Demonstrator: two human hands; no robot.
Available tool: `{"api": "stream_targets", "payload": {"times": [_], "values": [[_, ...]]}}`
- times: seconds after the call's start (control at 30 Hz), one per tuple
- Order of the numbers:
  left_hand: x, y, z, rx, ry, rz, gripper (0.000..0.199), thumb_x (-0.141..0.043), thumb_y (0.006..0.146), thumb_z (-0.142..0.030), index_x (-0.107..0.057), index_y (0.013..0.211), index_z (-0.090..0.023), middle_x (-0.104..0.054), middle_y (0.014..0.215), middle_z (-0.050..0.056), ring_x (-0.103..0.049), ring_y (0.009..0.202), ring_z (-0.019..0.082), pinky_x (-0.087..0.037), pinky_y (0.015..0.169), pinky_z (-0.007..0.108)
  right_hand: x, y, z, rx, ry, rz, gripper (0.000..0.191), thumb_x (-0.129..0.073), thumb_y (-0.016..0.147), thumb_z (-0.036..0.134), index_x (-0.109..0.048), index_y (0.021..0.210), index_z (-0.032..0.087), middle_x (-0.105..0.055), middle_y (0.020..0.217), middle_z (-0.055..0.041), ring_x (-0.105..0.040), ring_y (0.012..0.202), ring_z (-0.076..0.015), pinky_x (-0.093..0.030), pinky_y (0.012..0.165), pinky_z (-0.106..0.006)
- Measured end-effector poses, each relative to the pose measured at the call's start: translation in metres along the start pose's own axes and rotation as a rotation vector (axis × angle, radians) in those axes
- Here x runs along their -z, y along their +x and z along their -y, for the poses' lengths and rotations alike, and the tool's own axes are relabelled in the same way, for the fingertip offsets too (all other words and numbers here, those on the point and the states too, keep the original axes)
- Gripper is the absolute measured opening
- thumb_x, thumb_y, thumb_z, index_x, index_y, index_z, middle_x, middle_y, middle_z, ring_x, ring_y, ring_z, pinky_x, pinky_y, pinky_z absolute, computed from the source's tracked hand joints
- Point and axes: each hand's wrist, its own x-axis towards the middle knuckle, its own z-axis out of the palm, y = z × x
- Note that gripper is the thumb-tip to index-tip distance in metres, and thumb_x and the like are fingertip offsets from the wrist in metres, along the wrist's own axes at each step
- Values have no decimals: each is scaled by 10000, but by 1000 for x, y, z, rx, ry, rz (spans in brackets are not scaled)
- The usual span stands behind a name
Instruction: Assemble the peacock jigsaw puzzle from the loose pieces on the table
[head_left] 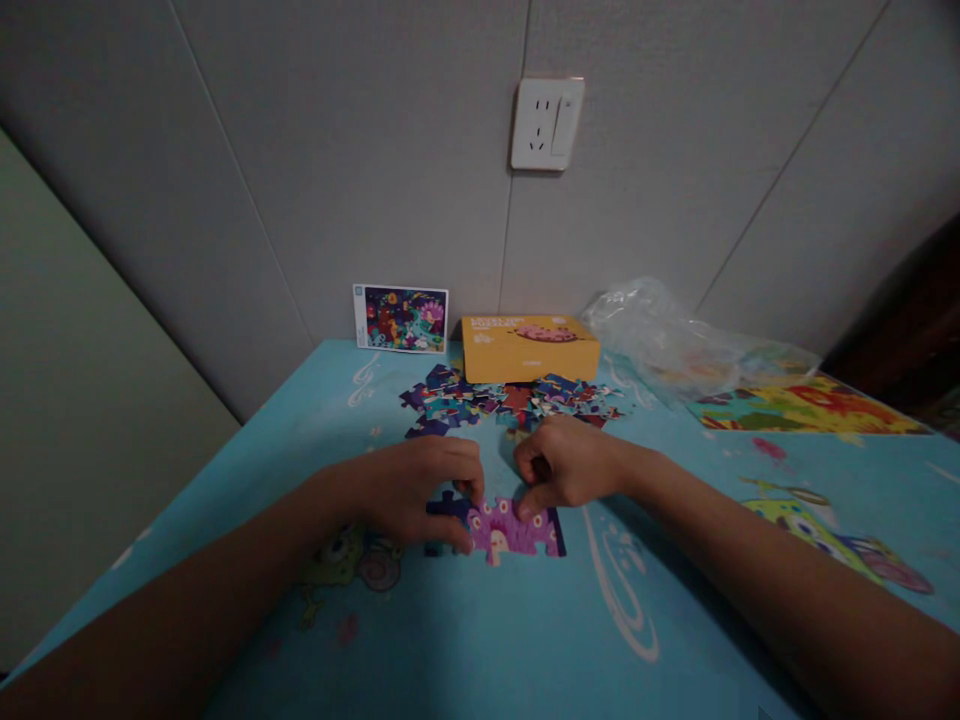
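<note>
Left hand (427,490), fingers curled, grip unclear | right hand (574,465) pressing pink puzzle section (506,530) beside left (seemingly) | uneven push could split joints

Left hand (427,485) at left end of the joined puzzle pieces (504,528), palm down, thumb and index finger apart, tips at the pieces. Right hand (570,465) at their upper right edge, fingers curled in, thumb pointing down onto them. Both wrists bent slightly; left forearm (217,590) and right forearm (780,565) bare, angling in from either side.
</note>
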Motion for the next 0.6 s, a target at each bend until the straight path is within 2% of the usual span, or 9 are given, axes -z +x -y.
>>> {"api": "stream_targets", "payload": {"times": [0.07,0.23,0.6], "values": [[1,0,-1,-12,4,-7,300,-764,777,-381,-626,943,-172,-583,919,48,-558,855,181,-440,774,279,0,0,0,-1,4,-1,363,-795,666,526,-662,659,188,-599,592,27,-472,518,-95,-220,515,-242],[2,-1,-2,-19,2,39,367,-767,746,-477,-654,942,-189,-562,955,56,-543,864,189,-450,777,294,-1,1,-1,-4,10,-1,366,-797,663,528,-664,660,187,-599,587,25,-478,523,-95,-231,520,-238],[2,-2,3,-24,-10,52,321,-768,753,-447,-659,923,-198,-566,925,44,-548,848,182,-452,760,291,-3,1,-4,16,12,-8,366,-786,679,525,-651,662,185,-575,587,36,-452,511,-85,-214,511,-237]]}}
